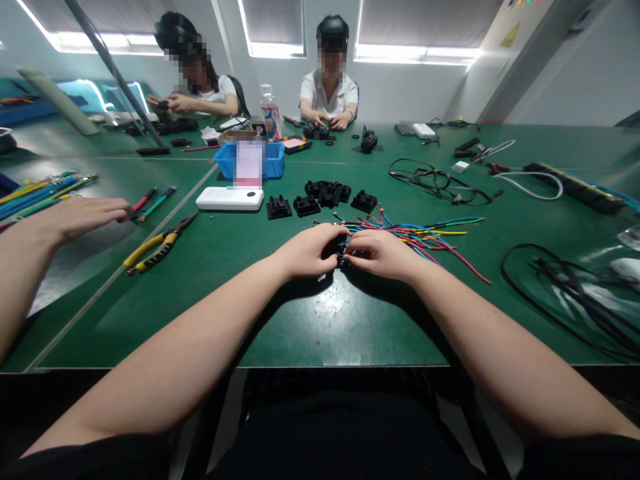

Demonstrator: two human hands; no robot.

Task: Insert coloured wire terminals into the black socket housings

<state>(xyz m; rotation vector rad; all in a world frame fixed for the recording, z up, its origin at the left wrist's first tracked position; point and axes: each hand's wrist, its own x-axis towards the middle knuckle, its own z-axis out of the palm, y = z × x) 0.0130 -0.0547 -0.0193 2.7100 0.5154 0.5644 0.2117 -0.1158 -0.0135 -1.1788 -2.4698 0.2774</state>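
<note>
Black part (341, 253), gripped by both hands (311, 253), slender coloured wires (425, 233), glossy green tabletop (320, 333)

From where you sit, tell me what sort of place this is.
Most likely an electrical assembly workshop: coloured wires, small black plastic parts and yellow-handled pliers lie out on a large green worktable.
</note>
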